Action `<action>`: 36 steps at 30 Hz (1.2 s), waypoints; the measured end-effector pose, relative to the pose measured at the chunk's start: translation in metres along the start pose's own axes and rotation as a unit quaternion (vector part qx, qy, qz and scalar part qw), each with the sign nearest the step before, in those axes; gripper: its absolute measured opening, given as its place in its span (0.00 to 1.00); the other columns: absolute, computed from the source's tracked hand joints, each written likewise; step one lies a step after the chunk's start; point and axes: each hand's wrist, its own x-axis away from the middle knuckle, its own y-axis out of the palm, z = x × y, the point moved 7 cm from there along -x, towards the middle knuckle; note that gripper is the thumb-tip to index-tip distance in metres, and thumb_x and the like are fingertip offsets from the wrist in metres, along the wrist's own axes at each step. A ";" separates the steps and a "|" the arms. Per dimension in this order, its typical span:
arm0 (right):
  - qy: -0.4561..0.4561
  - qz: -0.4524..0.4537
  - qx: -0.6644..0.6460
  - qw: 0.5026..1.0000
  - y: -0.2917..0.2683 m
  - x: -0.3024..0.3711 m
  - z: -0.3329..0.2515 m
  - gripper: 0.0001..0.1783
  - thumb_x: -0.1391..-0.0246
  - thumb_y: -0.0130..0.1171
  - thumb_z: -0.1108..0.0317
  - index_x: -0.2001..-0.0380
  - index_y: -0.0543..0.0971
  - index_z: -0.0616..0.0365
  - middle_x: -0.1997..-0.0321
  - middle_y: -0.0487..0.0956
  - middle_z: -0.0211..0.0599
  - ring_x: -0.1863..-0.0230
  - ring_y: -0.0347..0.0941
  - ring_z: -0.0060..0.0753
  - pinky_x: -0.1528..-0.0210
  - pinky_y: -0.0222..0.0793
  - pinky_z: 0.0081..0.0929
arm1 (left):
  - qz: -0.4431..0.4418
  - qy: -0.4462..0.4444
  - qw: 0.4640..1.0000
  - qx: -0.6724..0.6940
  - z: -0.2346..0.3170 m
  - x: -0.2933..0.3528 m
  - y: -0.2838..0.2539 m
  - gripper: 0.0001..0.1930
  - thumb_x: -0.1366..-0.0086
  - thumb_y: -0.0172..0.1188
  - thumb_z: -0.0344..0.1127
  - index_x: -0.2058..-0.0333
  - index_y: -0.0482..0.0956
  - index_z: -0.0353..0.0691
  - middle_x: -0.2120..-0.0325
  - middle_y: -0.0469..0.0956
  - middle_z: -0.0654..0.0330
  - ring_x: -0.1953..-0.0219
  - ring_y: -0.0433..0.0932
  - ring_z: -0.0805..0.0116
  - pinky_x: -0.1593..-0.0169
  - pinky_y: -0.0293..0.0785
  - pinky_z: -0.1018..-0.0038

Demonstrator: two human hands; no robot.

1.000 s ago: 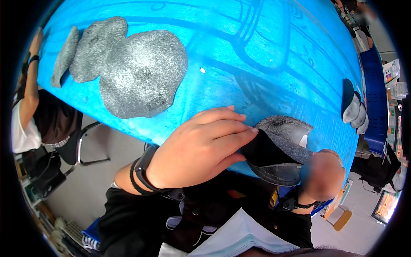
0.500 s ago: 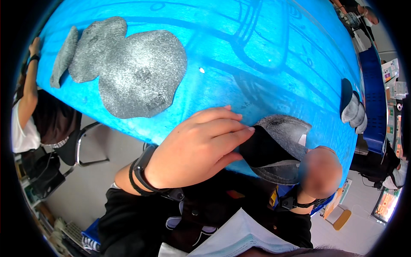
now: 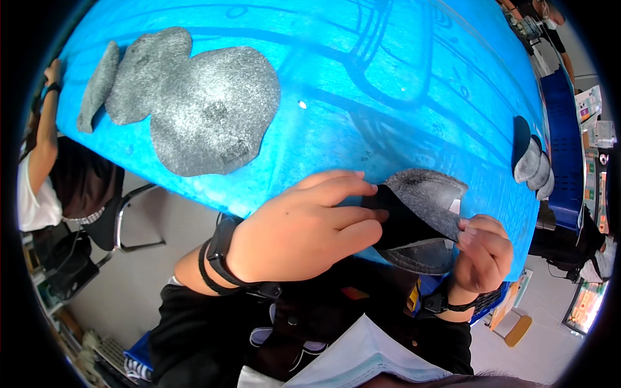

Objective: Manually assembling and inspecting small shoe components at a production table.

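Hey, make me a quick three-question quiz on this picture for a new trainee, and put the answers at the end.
1. True or false: the person's right hand pinches the edge of the black-and-grey piece.
2. Multiple choice: what colour is the table?
A. Brown
B. Blue
C. White
3. Fill in the blank: in the picture, the large rounded grey pieces lie to the ____ of the black-and-grey piece.

Key: 1. True, its fingertips are at the end on the picture's right. 2. B. 3. Left.
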 end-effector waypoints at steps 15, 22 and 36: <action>0.009 -0.005 0.013 1.000 -0.002 0.004 0.002 0.16 0.75 0.62 0.79 0.74 0.77 0.59 0.74 0.71 0.32 0.76 0.71 0.32 0.77 0.66 0.23 | 0.069 -0.089 0.994 -0.014 0.001 -0.006 -0.019 0.16 0.57 0.49 0.17 0.66 0.72 0.36 0.67 0.73 0.56 0.64 0.72 0.58 0.58 0.67 0.67; -0.042 0.016 -0.012 0.999 -0.003 0.004 0.001 0.15 0.74 0.57 0.75 0.73 0.77 0.61 0.75 0.71 0.32 0.77 0.70 0.31 0.77 0.67 0.22 | 0.020 0.022 0.999 -0.030 0.046 -0.046 -0.008 0.19 0.64 0.66 0.30 0.68 0.77 0.35 0.69 0.74 0.57 0.68 0.74 0.62 0.65 0.69 0.74; 0.062 0.003 -0.128 0.990 -0.002 0.014 0.022 0.12 0.63 0.59 0.70 0.70 0.76 0.60 0.77 0.71 0.33 0.79 0.68 0.30 0.80 0.62 0.22 | 0.062 0.058 0.982 -0.166 0.051 -0.049 0.014 0.13 0.60 0.60 0.20 0.71 0.75 0.36 0.77 0.72 0.59 0.75 0.72 0.63 0.73 0.68 0.74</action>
